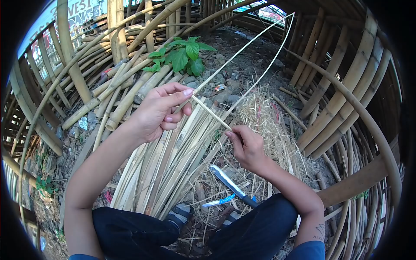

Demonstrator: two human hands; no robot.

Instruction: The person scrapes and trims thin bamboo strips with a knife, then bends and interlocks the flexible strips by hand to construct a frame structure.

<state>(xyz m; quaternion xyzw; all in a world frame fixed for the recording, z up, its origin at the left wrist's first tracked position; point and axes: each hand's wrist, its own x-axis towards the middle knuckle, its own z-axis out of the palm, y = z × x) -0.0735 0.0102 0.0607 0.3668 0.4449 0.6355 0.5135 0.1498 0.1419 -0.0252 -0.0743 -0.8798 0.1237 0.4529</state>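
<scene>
A thin, pale bamboo strip (242,48) runs from my hands up to the far upper right. There it meets a second slender length (274,60) that curves back down behind the near part. My left hand (162,108) pinches the strip between thumb and index finger, the other fingers loosely curled. Lower and to the right, my right hand (246,148) is closed on the strip's near end with thumb and fingertips. Beneath both hands lies a pile of split bamboo slats (158,162). A machete (229,181) rests on the ground below my right hand, crossing a blue-handled knife (221,200).
Thin bamboo shavings (266,115) are heaped right of the slats. A leafy green plant (186,55) grows beyond my left hand beside stacked bamboo poles (125,93). Upright bamboo posts (346,106) and a curved pole (368,117) border the right side. My bent knees frame the tools.
</scene>
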